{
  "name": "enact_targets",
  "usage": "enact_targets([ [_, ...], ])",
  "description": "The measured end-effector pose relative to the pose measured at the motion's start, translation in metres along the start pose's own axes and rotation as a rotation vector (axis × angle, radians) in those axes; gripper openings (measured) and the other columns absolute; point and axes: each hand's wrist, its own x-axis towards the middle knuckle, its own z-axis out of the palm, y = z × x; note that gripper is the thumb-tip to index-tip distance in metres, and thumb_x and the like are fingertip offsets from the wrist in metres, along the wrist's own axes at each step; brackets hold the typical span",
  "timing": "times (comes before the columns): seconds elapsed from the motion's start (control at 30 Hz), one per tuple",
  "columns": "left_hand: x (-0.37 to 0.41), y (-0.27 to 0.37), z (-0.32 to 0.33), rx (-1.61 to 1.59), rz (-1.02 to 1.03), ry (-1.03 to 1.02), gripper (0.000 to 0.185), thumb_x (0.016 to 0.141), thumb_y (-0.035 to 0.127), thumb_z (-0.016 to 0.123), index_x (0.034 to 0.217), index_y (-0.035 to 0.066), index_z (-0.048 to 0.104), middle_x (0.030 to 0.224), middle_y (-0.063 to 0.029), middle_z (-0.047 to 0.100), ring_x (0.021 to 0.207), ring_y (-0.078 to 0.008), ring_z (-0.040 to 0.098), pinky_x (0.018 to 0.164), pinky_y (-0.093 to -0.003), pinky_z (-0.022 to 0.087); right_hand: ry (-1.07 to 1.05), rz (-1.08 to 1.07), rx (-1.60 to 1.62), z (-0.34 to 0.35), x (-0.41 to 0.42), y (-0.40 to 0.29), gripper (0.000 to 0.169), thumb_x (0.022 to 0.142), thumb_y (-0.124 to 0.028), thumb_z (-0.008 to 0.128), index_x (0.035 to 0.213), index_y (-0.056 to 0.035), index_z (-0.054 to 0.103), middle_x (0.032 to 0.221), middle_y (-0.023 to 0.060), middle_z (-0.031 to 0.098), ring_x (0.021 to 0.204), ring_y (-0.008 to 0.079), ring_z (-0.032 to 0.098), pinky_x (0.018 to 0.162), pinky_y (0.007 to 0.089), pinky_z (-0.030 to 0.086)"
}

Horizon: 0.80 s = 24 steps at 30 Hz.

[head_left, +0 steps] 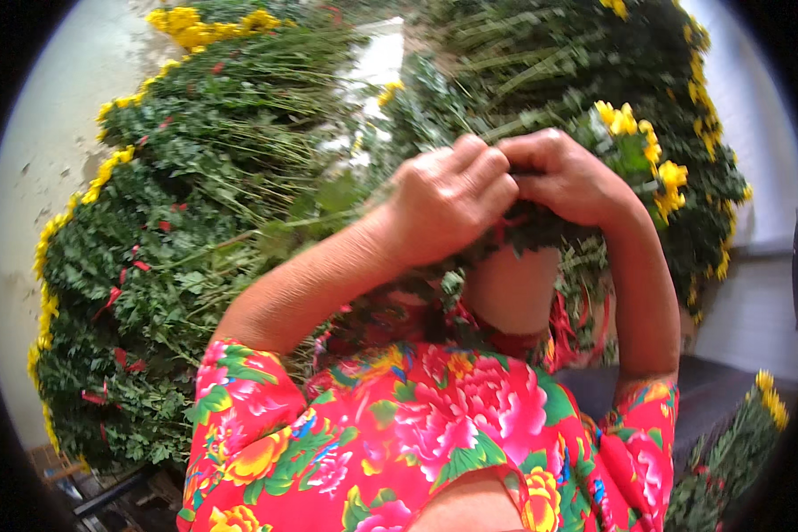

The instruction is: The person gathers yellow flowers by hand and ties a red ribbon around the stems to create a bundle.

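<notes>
My left hand (452, 193) and my right hand (558, 173) meet at the centre, fingertips close together over a bunch of leafy stems with yellow flowers (670, 186) that lies across my lap. The flower heads point to the right, and bare stems reach left past my left forearm. Both hands have their fingers curled at the bunch; what exactly the fingertips pinch is hidden. Red ribbons (562, 332) hang below the bunch, beside my leg.
A large pile of tied yellow-flowered bunches (139, 279) fills the left, flowers outward, with red ties. Another pile (671, 80) stands at the right. One more bunch (725, 465) lies at the lower right. A pale wall (46, 133) borders the left.
</notes>
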Motion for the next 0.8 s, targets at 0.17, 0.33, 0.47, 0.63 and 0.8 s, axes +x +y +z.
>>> enact_targets([
  [0.17,-0.003,-0.001,0.0,0.023,-0.011,0.056,0.017,0.066,0.018,0.063,0.076,0.01,0.052,0.085,-0.005,0.053,0.075,-0.0217,0.057,0.058,-0.0343,0.051,0.089,0.037,-0.223,0.003,0.002,-0.012,0.011,0.082,-0.004,0.067,0.089,0.0032,0.069,0.068,0.0092,0.062,0.075,0.0053,0.056,0.069,0.0314,0.052],
  [0.33,-0.003,0.0,0.003,0.068,-0.017,0.141,0.016,0.063,0.019,0.062,0.074,0.01,0.052,0.083,-0.0045,0.051,0.076,-0.0197,0.056,0.052,-0.0314,0.048,0.327,-0.023,-0.165,0.02,-0.003,-0.022,0.013,0.081,0.001,0.067,0.092,0.0023,0.073,0.074,0.0093,0.066,0.071,0.0154,0.064,0.067,0.033,0.051],
  [0.47,-0.003,0.007,-0.005,0.095,-0.024,0.027,0.016,0.065,0.019,0.062,0.075,0.008,0.055,0.083,-0.0054,0.051,0.079,-0.0216,0.057,0.056,-0.0329,0.05,0.4,-0.064,-0.376,0.028,-0.001,-0.029,0.012,0.078,0.002,0.067,0.089,0.0025,0.072,0.079,0.0134,0.063,0.073,0.0293,0.065,0.069,0.038,0.051],
  [0.63,-0.014,0.032,0.002,-0.051,-0.104,-0.083,0.015,0.071,0.016,0.062,0.08,0.004,0.058,0.085,-0.01,0.054,0.084,-0.0272,0.059,0.069,-0.0355,0.054,0.396,0.03,-0.585,0.03,0.007,-0.019,0.011,0.078,-0.002,0.063,0.083,0.0012,0.073,0.081,0.0185,0.063,0.078,0.0382,0.065,0.074,0.0455,0.051],
  [0.8,-0.028,0.025,-0.009,-0.235,-0.248,-0.299,0.027,0.076,0.019,0.067,0.096,0.002,0.06,0.104,-0.0149,0.059,0.103,-0.0348,0.059,0.087,-0.0445,0.053,0.378,-0.034,-0.676,0.037,0.014,-0.011,0.011,0.079,-0.001,0.062,0.085,0.0004,0.071,0.083,0.0186,0.063,0.079,0.0389,0.065,0.074,0.0456,0.052],
])
